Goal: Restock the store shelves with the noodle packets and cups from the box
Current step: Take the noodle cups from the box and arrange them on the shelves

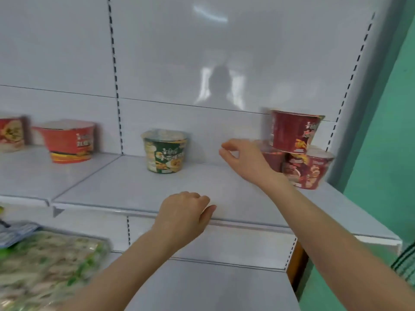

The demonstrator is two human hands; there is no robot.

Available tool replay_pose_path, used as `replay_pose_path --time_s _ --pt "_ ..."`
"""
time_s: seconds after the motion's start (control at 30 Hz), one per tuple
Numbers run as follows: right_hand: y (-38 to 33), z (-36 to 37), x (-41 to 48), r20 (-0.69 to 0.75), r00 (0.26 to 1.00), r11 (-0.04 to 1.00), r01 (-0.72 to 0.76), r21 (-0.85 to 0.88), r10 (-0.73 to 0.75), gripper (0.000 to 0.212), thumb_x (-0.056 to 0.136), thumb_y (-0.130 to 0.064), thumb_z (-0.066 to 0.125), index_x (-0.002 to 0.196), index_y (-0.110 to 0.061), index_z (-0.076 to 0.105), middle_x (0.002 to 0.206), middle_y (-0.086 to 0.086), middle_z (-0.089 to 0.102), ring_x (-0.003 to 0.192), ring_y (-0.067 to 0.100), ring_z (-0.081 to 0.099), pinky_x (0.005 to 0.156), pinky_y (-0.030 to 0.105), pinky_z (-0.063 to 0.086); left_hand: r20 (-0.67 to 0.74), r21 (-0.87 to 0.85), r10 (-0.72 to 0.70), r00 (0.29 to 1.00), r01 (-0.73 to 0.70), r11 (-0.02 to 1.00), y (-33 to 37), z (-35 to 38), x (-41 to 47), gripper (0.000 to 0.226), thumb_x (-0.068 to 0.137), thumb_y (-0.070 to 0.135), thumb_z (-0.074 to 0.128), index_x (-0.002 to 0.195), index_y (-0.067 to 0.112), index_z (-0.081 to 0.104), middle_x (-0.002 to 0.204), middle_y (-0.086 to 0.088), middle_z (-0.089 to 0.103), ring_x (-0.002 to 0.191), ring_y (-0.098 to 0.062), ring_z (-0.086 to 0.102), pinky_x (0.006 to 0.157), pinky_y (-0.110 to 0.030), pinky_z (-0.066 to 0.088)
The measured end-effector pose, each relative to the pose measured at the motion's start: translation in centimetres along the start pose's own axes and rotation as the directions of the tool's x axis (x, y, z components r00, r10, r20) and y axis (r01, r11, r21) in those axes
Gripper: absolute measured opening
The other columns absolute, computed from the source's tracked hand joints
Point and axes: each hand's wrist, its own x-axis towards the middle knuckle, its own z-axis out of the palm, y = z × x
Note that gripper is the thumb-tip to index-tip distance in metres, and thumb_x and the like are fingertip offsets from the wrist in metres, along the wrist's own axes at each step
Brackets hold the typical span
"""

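A green noodle cup (165, 151) stands alone in the middle of the white shelf (134, 187). At the right end, a dark red cup (294, 131) sits stacked on two more dark red cups (307, 169). My right hand (242, 160) hovers just left of that stack with loosely curled fingers and holds nothing. My left hand (186, 212) rests at the shelf's front edge, fingers curled and empty. An orange-red cup (68, 141) and another red cup (11, 134) stand on the neighbouring shelf section to the left. The box is out of view.
Green noodle packets (45, 265) lie on the lower shelf at the bottom left. A slotted upright (118, 97) divides the back panel. A green wall (386, 142) borders the shelving on the right.
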Motion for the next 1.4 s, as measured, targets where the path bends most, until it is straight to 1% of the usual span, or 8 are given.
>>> replay_pose_path --time_s 0.27,0.47,0.6,0.67,0.8,1.0,1.23,1.4 --pt "-22.6 17.2 2.3 0.107 0.955 0.940 0.244 0.238 -0.275 0.026 0.092 -0.020 0.053 0.111 -0.006 0.065 0.115 0.008 0.067 0.109 0.020 0.059 0.087 0.016 0.036 0.005 0.281 -0.287 0.958 0.274 0.920 -20.1 -12.4 -16.7 0.044 0.082 0.041 0.035 0.063 0.017 0.067 0.049 0.001 0.059 0.043 -0.021 0.058 0.034 -0.026 0.041" --pt "-40.8 30.3 1.4 0.210 0.843 0.827 0.385 0.409 -0.496 0.028 0.092 -0.020 0.053 0.113 -0.005 0.064 0.118 0.010 0.065 0.112 0.023 0.058 0.095 0.029 0.039 0.015 0.448 -0.521 0.853 0.460 0.767 -31.5 -21.0 -30.8 0.033 0.084 0.034 0.051 0.057 0.016 0.055 0.044 0.003 0.049 0.038 -0.020 0.052 0.033 -0.020 0.021" --pt "-50.7 38.4 0.6 0.290 0.739 0.758 0.432 0.488 -0.608 0.030 0.092 -0.021 0.052 0.116 -0.005 0.063 0.121 0.011 0.064 0.115 0.025 0.056 0.097 0.031 0.039 -0.004 0.532 -0.706 0.708 0.599 0.598 -37.6 -24.1 -38.8 0.042 0.086 0.038 0.037 0.055 0.017 0.055 0.044 0.003 0.050 0.039 -0.018 0.053 0.031 -0.020 0.023" --pt "-55.1 42.5 0.3 0.332 0.681 0.731 0.450 0.513 -0.652 0.032 0.093 -0.024 0.051 0.119 -0.008 0.061 0.123 0.010 0.063 0.116 0.024 0.056 0.097 0.031 0.039 0.002 0.564 -0.778 0.628 0.642 0.520 -40.7 -25.0 -42.8 0.038 0.087 0.037 0.042 0.059 0.019 0.060 0.047 0.003 0.055 0.041 -0.017 0.056 0.033 -0.021 0.031" --pt "-62.6 52.1 0.6 0.370 0.599 0.687 0.472 0.553 -0.710 0.030 0.092 -0.025 0.052 0.116 -0.012 0.063 0.117 0.010 0.066 0.109 0.026 0.059 0.093 0.036 0.046 -0.067 0.580 -0.874 0.481 0.731 0.358 -47.2 -25.8 -49.5 0.035 0.093 0.037 0.040 0.078 0.018 0.066 0.071 -0.001 0.068 0.066 -0.021 0.066 0.048 -0.028 0.045" --pt "-72.7 66.3 2.8 0.438 0.468 0.637 0.479 0.604 -0.767 0.031 0.093 -0.021 0.049 0.118 -0.007 0.061 0.121 0.012 0.063 0.114 0.028 0.056 0.095 0.038 0.045 -0.032 0.680 -0.971 0.238 0.717 0.153 -59.2 -25.8 -56.4 0.037 0.099 0.039 0.029 0.116 0.023 0.057 0.107 0.003 0.065 0.099 -0.015 0.061 0.063 -0.022 0.033" --pt "-83.9 79.3 3.9 0.539 0.311 0.620 0.464 0.632 -0.783 0.037 0.094 -0.025 0.049 0.127 -0.010 0.054 0.125 0.010 0.061 0.115 0.026 0.056 0.095 0.036 0.046 -0.111 0.597 -0.994 -0.003 0.799 -0.069 -70.1 -26.6 -66.3 0.022 0.083 0.028 0.066 0.070 0.010 0.066 0.059 -0.006 0.064 0.054 -0.028 0.063 0.042 -0.028 0.040" --pt "-90.5 87.4 2.9 0.620 0.233 0.650 0.434 0.624 -0.750 0.036 0.093 -0.023 0.049 0.126 -0.010 0.053 0.122 0.012 0.062 0.114 0.029 0.056 0.093 0.039 0.048 -0.107 0.625 -0.984 -0.144 0.760 -0.179 -76.9 -27.6 -73.2 0.032 0.097 0.037 0.039 0.101 0.015 0.061 0.093 -0.004 0.068 0.089 -0.024 0.064 0.065 -0.031 0.047"
